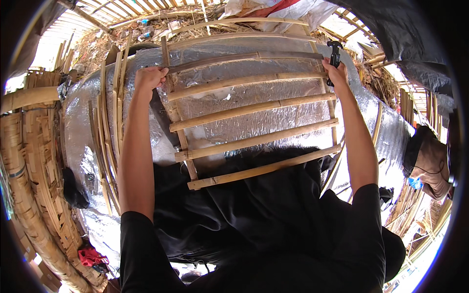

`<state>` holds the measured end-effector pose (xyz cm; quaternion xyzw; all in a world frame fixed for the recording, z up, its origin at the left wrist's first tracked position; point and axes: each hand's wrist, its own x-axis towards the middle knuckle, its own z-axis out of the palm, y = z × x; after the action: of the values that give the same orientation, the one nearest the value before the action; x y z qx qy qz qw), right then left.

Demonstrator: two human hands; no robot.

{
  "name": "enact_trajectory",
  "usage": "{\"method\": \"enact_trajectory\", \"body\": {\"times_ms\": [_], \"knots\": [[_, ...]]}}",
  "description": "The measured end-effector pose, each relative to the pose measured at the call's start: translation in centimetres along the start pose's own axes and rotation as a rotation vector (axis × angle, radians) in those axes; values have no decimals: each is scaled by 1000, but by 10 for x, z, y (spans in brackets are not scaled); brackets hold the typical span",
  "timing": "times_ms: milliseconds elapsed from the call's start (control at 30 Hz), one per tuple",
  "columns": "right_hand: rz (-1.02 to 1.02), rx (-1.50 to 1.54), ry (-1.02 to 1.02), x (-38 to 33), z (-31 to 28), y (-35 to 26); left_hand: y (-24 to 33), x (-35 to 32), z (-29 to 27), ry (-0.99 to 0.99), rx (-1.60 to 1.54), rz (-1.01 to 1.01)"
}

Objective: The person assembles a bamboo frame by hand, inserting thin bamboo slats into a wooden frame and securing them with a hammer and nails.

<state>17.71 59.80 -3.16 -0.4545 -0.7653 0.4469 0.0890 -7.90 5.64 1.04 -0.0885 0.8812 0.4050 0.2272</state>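
A ladder-like bamboo frame (254, 108) lies ahead of me, with several pale slats across two side strips. Near its far part, a darker bamboo slat (220, 60) runs across both side strips. My left hand (151, 78) is closed, its fingers pinching the left end of that slat. At the slat's other end, my right hand (335, 72) is wrapped round a black hammer (334, 52), its head pointing up and away. Whether the right fingers also touch the slat, I cannot tell. A dark flat strip (163, 117) lies under the frame's left side.
Silvery foil sheeting (80, 132) lies beneath the frame. Loose bamboo strips (117, 93) rest at the left, beside a large bundle of split bamboo (41, 171). A red cloth-like item (91, 256) lies at lower left. A brown bag-like object (430, 163) is at the right.
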Motion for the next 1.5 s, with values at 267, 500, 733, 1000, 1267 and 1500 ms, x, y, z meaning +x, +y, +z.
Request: {"method": "enact_trajectory", "body": {"times_ms": [267,500,733,1000,1267,1500], "knots": [[3,30,55,-2,7,4,-4,6,-3,-14,-9,-26],[-15,119,91,-7,11,4,-9,11,-5,-35,-46,-38],[20,177,74,-11,9,1,-7,11,-5,-50,-50,-43],[33,251,19,-14,10,-1,-5,11,-8,-67,-71,-72],[42,265,-10,-18,8,-4,-11,19,-7,-62,-77,-84],[35,233,45,-12,8,4,-6,13,-3,-55,-67,-43]]}}
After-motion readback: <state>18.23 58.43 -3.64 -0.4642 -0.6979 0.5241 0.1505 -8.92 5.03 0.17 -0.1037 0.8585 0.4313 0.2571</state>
